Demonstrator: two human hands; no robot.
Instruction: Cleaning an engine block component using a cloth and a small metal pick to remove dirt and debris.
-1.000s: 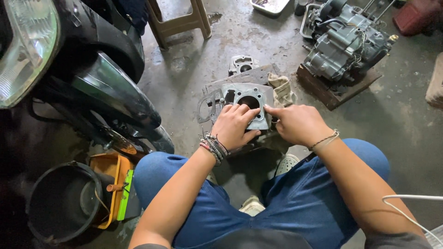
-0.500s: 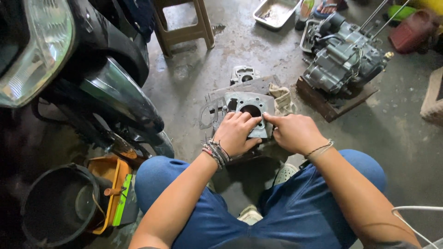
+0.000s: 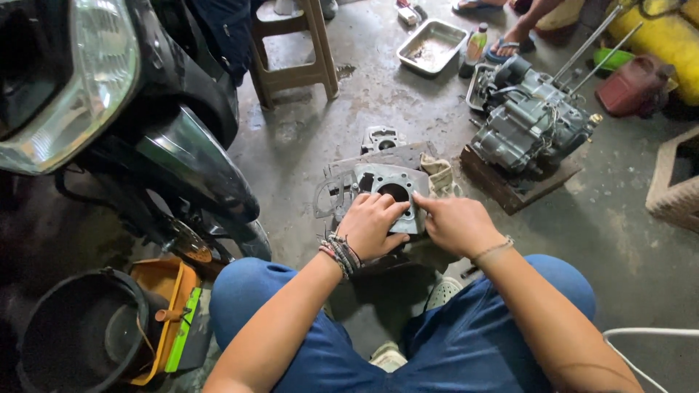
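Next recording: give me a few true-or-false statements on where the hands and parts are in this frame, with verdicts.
1. Both hands rest on the engine cylinder. True: left hand and right hand lie on its top face.
2. The metal tray sits between the person's knees. False: it lies far off, beside the stool.
3. A motorcycle stands to the person's left. True.
4. The black bucket is on the stool. False: it stands on the floor by the left knee.
5. The engine block is in the right hand. False: it sits apart on a wooden board.
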